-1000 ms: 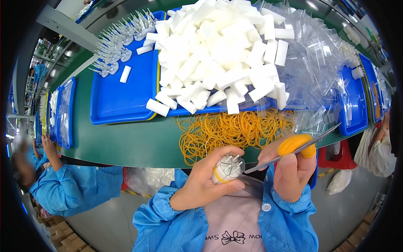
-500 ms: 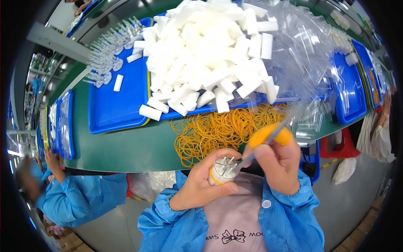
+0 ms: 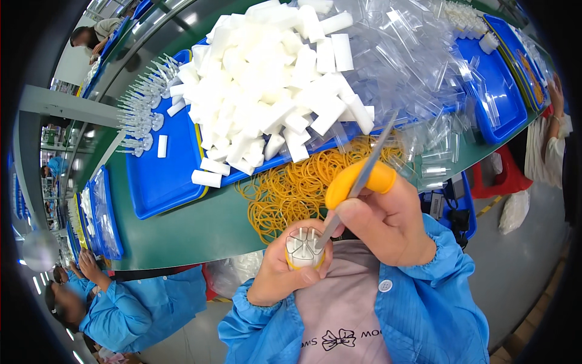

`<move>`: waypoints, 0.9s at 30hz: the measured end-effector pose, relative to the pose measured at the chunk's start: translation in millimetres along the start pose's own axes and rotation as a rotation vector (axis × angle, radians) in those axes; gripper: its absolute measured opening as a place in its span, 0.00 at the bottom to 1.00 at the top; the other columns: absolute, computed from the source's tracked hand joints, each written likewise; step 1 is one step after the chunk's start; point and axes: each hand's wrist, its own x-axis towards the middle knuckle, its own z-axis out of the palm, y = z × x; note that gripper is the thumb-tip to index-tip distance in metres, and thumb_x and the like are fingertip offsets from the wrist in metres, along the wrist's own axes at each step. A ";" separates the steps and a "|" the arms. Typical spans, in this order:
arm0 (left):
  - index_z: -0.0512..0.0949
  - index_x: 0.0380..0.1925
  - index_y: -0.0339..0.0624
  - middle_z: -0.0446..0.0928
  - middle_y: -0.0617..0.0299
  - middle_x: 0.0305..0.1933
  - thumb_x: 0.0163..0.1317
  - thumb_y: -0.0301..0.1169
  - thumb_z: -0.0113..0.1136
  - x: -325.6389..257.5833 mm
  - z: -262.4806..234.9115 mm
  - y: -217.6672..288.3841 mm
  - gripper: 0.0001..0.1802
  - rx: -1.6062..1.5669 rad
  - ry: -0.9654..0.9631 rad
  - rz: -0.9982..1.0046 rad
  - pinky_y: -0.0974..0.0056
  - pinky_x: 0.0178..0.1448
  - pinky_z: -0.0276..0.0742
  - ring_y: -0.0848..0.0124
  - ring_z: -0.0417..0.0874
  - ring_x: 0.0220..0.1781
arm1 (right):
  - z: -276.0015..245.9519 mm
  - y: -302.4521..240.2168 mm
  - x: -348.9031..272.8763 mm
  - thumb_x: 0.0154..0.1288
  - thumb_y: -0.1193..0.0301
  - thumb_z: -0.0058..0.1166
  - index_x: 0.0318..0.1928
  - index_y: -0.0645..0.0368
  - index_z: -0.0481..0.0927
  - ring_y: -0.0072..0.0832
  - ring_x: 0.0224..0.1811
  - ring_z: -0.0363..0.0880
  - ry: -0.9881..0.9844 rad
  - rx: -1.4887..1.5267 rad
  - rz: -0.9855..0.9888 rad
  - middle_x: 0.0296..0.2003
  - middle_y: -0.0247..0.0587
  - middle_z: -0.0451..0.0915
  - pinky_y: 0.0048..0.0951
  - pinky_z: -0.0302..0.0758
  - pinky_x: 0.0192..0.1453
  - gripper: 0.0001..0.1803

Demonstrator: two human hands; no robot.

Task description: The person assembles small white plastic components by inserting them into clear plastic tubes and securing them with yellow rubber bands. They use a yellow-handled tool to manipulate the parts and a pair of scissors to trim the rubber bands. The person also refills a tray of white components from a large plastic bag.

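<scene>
My left hand (image 3: 280,280) grips an upright round bundle of white plastic tubes (image 3: 304,247); my right hand (image 3: 382,221) pinches slim metal tweezers (image 3: 357,184), slanting down-left into it, above the green tabletop (image 3: 188,227).

It was a factory assembly line: a long green desk (image 3: 182,233), blue trays (image 3: 159,182), workers in blue smocks (image 3: 130,315).

One head-worn fisheye view looks steeply down, close over both hands, facing the green table (image 3: 182,233) ahead
</scene>
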 end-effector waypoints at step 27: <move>0.64 0.57 0.38 0.68 0.56 0.53 0.47 0.62 0.64 -0.2 -10.9 -18.5 0.47 -0.037 0.011 -0.050 0.67 0.41 0.68 0.68 0.74 0.39 | -7.0 8.7 1.1 0.68 0.69 0.48 0.42 0.66 0.72 0.18 0.30 0.76 0.000 0.012 -0.036 0.31 0.38 0.76 0.19 0.73 0.34 0.11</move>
